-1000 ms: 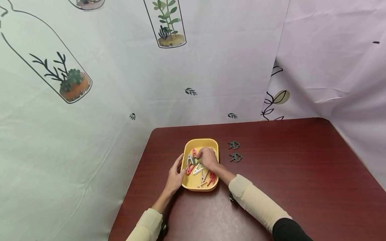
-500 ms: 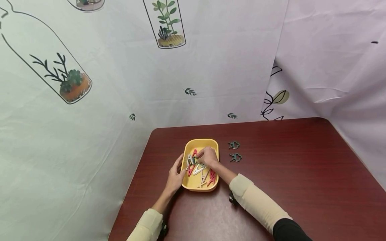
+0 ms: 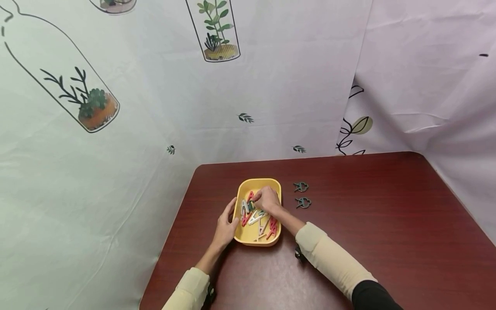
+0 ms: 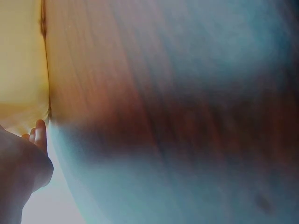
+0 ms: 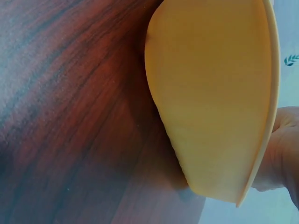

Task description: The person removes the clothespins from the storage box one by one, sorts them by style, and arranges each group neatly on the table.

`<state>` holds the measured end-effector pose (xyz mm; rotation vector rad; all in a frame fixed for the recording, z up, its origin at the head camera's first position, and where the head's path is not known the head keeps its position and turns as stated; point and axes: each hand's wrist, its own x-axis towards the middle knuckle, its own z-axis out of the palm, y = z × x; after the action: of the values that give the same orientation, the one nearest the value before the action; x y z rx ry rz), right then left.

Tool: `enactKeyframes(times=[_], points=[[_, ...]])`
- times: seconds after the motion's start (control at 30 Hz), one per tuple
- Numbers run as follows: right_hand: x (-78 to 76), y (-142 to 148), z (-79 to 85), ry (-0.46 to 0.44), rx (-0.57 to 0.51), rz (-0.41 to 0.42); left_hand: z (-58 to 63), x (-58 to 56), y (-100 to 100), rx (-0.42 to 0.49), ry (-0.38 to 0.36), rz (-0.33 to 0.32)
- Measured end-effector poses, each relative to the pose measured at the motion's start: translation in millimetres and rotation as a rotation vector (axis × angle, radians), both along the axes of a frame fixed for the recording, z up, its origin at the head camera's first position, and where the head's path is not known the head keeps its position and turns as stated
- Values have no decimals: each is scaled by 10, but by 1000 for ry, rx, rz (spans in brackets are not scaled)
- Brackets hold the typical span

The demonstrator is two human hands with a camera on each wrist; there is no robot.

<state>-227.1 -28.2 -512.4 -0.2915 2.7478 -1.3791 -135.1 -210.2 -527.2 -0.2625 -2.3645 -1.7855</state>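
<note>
A yellow tray [image 3: 242, 236] holds several clothespins in red, white, grey and pale pink, along with green plant clips. Inside it, my right hand [image 3: 267, 200] reaches down from the right, thumb and fingers pinching at a dark green plant clip [image 3: 251, 206]; part of the grip is hidden. My left hand [image 3: 224, 226] rests along the tray's left side, fingers fairly straight against the outer wall and thumb at the rim. In the left wrist view, fingers [image 4: 41, 134] touch the tray wall. Most of the right wrist view is the tray's outer wall [image 5: 210, 93], with the hand beyond its rim.
Two green plant clips [image 3: 301, 186] lie in a column on the dark red table [image 3: 368, 215], right of the tray. A pale cloth printed with plants [image 3: 271, 86] hangs behind the table and along its left side.
My right hand has shifted slightly inside the tray, and the dark green plant clip at its fingertips has turned a little. A grey clothespin beside it has moved slightly. My left hand stays put.
</note>
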Motion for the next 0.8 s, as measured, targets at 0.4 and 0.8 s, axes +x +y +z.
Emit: enactKeyframes(times=[0.4, 0.8], points=[[-1, 47, 66, 24, 9, -4, -1, 6, 6, -15, 9, 4], [-11, 200, 183, 19, -87, -79, 2, 8, 9, -6, 7, 4]])
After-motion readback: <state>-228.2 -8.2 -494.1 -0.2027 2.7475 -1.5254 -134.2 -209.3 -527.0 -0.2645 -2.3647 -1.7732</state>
